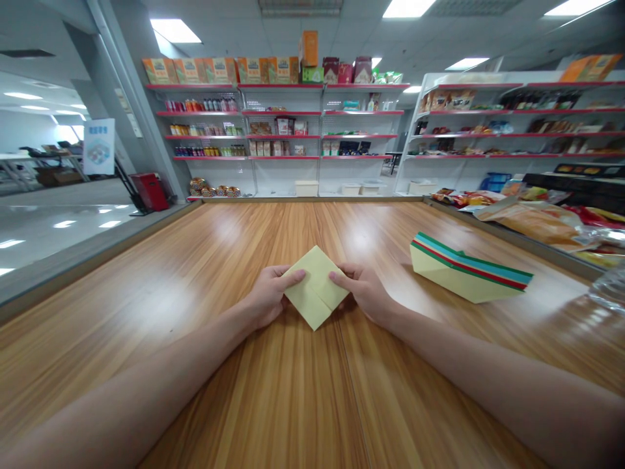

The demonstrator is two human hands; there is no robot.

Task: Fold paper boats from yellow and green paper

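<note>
A pale yellow folded paper (316, 290), diamond-shaped with one corner pointing at me, is held up over the wooden table (209, 397). My left hand (273, 290) grips its left corner, thumb on the front face and fingers behind. At the right corner my right hand (364, 290) pinches it the same way. A slanting fold line or flap edge runs across the lower part of the paper. The fingers behind it are mostly hidden. To the right lies a folded paper boat (463, 270), pale yellow with green, blue and red stripes along its upper edge.
A clear plastic object (610, 290) sits at the table's right edge. Packaged snacks (541, 221) are heaped beyond that side. White shelves with red edges (282, 158) hold boxes, cans and packets behind the table. A red box (150, 191) stands on the floor at left.
</note>
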